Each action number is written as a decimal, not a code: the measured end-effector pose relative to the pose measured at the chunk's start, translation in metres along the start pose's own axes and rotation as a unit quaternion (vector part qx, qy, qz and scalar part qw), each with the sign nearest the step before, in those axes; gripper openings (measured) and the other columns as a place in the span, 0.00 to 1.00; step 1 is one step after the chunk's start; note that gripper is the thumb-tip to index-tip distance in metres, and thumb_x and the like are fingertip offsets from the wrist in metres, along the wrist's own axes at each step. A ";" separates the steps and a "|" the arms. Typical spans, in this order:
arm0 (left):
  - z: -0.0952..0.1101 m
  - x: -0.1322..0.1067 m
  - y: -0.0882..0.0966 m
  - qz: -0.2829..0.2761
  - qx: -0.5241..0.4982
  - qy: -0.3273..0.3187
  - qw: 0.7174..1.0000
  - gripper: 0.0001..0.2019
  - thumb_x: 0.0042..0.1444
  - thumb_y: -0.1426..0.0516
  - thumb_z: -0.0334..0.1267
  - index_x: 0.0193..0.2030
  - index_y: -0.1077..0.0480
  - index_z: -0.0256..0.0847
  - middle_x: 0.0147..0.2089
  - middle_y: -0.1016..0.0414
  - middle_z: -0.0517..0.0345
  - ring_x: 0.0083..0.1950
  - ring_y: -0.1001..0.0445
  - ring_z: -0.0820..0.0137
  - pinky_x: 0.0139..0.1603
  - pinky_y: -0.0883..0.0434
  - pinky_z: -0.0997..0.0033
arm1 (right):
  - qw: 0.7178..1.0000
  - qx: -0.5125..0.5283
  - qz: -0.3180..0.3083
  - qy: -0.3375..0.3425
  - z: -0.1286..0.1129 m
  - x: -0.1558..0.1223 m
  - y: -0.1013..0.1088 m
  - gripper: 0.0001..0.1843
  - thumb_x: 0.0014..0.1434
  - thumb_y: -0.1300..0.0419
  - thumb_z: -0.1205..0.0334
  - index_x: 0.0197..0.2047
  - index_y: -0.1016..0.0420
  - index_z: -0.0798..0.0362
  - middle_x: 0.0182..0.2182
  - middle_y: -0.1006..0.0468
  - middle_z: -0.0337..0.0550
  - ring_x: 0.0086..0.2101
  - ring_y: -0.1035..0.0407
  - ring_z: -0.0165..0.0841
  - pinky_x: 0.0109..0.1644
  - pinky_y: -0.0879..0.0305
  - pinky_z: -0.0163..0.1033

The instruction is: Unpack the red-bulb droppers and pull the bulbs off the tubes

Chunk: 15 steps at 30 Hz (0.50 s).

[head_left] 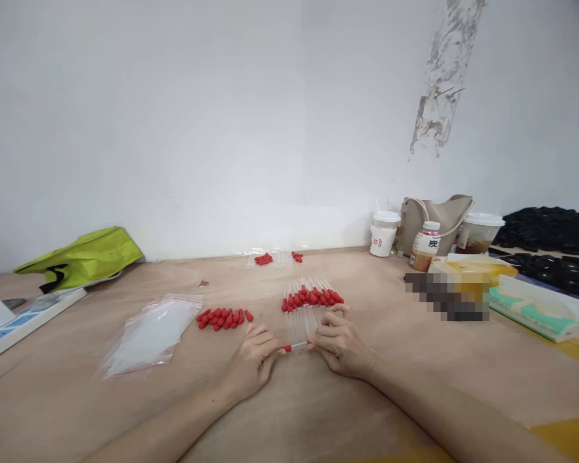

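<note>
My left hand (255, 357) pinches a red rubber dropper bulb (288, 348), mostly covered by the fingers. From its open end a clear glass dropper tube (299, 346) runs across to my right hand (340, 341), whose fingers are closed on the tube's other end. Just beyond lie several bare glass tubes (299, 323) side by side, partly behind my right hand. Farther back, a row of droppers with red bulbs fitted (313, 296) points away from me. A pile of loose red bulbs (222, 318) lies left of the tubes.
Clear zip bags (152, 337) are stacked at left, near a power strip (33, 315) and a lime-green bag (82, 257). Bagged red bulbs (264, 258) lie by the wall. Cups (385, 233), a bottle (424, 247), a beige bag (437, 218) and a tissue pack (538, 308) stand right.
</note>
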<state>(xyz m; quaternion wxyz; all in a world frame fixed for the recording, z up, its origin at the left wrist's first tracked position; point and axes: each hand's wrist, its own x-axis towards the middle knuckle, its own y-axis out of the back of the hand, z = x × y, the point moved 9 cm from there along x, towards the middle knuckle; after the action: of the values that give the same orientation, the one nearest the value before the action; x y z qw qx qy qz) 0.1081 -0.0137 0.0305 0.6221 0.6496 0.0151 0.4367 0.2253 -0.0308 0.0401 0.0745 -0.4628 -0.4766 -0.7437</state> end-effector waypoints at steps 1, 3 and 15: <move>0.001 0.000 0.000 0.000 0.001 -0.002 1.000 0.11 0.59 0.52 0.35 0.32 0.30 0.41 0.26 0.31 0.58 0.32 0.36 0.69 0.38 0.43 0.67 | 1.000 0.004 -0.001 -0.003 0.001 0.000 -0.001 0.11 0.58 0.49 0.63 0.28 0.28 0.51 0.18 0.32 0.35 0.27 0.44 0.29 0.43 0.53 0.41; 0.000 -0.001 0.001 0.000 0.000 -0.003 1.000 0.11 0.59 0.52 0.35 0.31 0.30 0.41 0.26 0.30 0.58 0.33 0.36 0.69 0.39 0.43 0.66 | 1.000 0.011 -0.004 -0.008 0.003 -0.001 -0.001 0.11 0.58 0.49 0.62 0.29 0.28 0.50 0.18 0.32 0.35 0.28 0.43 0.29 0.43 0.52 0.41; -0.054 -0.004 0.034 0.104 -0.056 0.160 0.980 0.11 0.58 0.52 0.38 0.40 0.29 0.43 0.37 0.30 0.56 0.40 0.31 0.70 0.41 0.34 0.70 | 0.960 0.066 0.077 -0.261 0.070 -0.016 0.010 0.12 0.58 0.48 0.57 0.37 0.24 0.49 0.27 0.23 0.40 0.29 0.32 0.30 0.40 0.45 0.38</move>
<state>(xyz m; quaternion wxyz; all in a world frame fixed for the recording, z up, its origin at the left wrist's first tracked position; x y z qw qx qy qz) 0.0567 0.0192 0.0478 0.5984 0.5332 0.0222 0.5976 0.2827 0.0129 0.0429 0.0350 -0.6704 -0.4900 -0.5562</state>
